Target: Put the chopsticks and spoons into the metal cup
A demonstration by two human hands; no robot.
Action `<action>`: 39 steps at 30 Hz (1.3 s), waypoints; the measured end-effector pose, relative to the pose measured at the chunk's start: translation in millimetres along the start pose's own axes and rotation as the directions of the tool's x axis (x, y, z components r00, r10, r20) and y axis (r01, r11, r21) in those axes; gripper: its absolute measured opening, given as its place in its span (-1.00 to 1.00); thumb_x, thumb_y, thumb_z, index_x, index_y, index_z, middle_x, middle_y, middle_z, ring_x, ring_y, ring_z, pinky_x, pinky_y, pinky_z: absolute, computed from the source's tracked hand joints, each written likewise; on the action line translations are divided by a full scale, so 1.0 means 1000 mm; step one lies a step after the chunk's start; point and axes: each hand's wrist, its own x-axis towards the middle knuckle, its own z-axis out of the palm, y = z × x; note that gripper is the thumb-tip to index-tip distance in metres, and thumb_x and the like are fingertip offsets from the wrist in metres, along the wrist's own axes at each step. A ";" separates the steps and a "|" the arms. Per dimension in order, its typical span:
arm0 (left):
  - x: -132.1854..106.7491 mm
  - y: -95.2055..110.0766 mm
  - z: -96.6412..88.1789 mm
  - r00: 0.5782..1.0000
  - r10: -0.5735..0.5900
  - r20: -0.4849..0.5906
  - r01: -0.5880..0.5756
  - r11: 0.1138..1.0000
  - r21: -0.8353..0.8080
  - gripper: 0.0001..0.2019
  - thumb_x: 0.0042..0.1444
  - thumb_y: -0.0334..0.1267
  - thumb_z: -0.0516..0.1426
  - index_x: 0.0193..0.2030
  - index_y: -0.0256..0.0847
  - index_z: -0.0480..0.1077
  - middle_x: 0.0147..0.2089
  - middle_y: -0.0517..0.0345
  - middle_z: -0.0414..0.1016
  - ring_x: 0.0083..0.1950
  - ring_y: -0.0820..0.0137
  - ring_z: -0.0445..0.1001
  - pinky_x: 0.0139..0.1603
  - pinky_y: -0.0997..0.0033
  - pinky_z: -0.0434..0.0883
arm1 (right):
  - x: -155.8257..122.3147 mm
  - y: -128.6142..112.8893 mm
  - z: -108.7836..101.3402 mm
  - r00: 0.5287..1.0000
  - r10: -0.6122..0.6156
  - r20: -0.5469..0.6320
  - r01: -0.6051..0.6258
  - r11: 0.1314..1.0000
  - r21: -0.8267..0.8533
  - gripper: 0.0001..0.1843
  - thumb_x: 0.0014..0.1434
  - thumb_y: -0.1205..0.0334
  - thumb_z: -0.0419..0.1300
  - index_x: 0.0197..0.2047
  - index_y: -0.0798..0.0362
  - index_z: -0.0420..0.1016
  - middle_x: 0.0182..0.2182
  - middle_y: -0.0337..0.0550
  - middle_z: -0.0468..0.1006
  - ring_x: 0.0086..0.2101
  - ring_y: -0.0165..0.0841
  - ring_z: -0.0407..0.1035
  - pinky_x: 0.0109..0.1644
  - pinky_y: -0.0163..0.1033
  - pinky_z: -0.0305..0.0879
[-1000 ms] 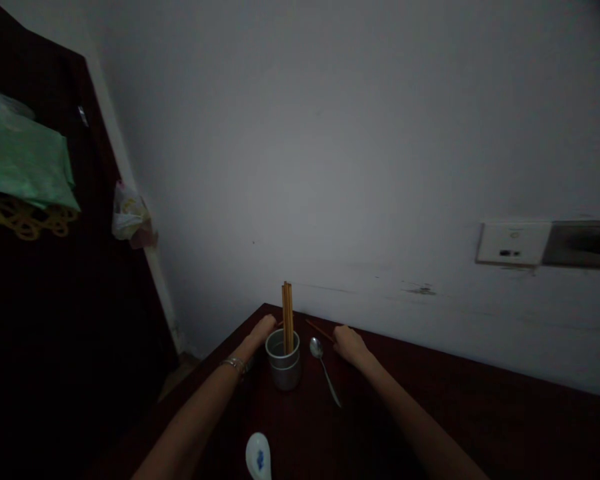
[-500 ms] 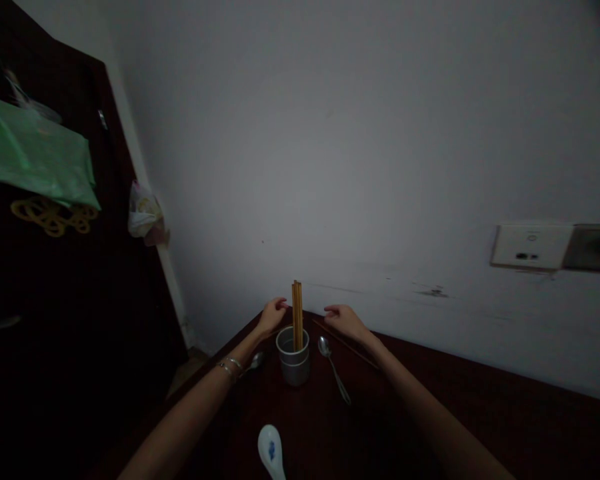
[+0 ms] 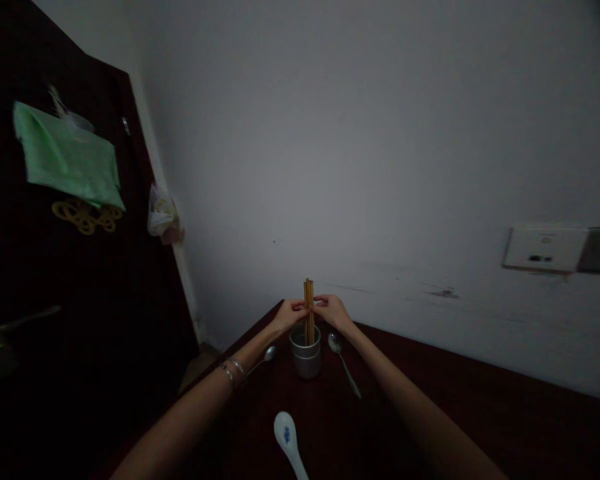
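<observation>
A room in a home is suggested, though whether it is used as a kitchen or a dining room cannot be told. A dark red-brown wooden table (image 3: 430, 380) is set against a scuffed, pale-grey painted wall (image 3: 330, 167). On it, 2 silvery metal spoons (image 3: 334, 343), 1 white ceramic spoon with a blue motif (image 3: 286, 432) and a grey, cylindrical, metal-looking cup (image 3: 307, 365) are seen. A dark brown wooden door (image 3: 95, 287) is hung with a pale-green cloth (image 3: 73, 157); a whitish plastic bag (image 3: 160, 215) is hung beside it.
</observation>
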 end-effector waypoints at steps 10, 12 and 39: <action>-0.009 0.016 0.004 0.998 -0.056 -0.038 0.052 0.995 -0.085 -0.64 -0.30 -0.15 0.28 -0.38 -0.40 0.44 -0.43 0.03 0.49 -0.46 0.43 0.43 -0.39 0.45 0.33 | -0.008 0.004 -0.015 1.000 0.005 -0.026 -0.005 1.000 -0.019 -0.63 -0.05 0.37 0.15 -0.11 0.26 0.38 -0.51 -0.13 0.53 -0.56 -0.47 0.38 -0.56 -0.46 0.22; -0.012 0.027 0.004 0.997 -0.057 -0.058 0.052 0.995 -0.079 -0.67 -0.29 -0.17 0.28 -0.40 -0.39 0.44 -0.43 0.02 0.50 -0.46 0.42 0.43 -0.39 0.43 0.34 | -0.012 0.003 -0.026 0.999 0.010 -0.033 -0.010 1.000 0.004 -0.62 -0.05 0.40 0.13 -0.10 0.26 0.37 -0.52 -0.13 0.52 -0.57 -0.48 0.38 -0.55 -0.45 0.24; -0.092 0.192 0.045 0.989 0.150 -0.003 -0.150 0.988 0.027 -0.77 -0.10 -0.26 0.20 -0.30 -0.36 0.42 -0.35 0.01 0.49 -0.35 0.41 0.47 -0.28 0.35 0.42 | -0.117 -0.095 -0.044 0.929 -0.350 0.122 0.338 0.935 0.110 -0.75 -0.02 0.17 0.17 -0.30 0.15 0.51 -0.41 -0.10 0.56 -0.41 -0.37 0.42 -0.30 -0.27 0.34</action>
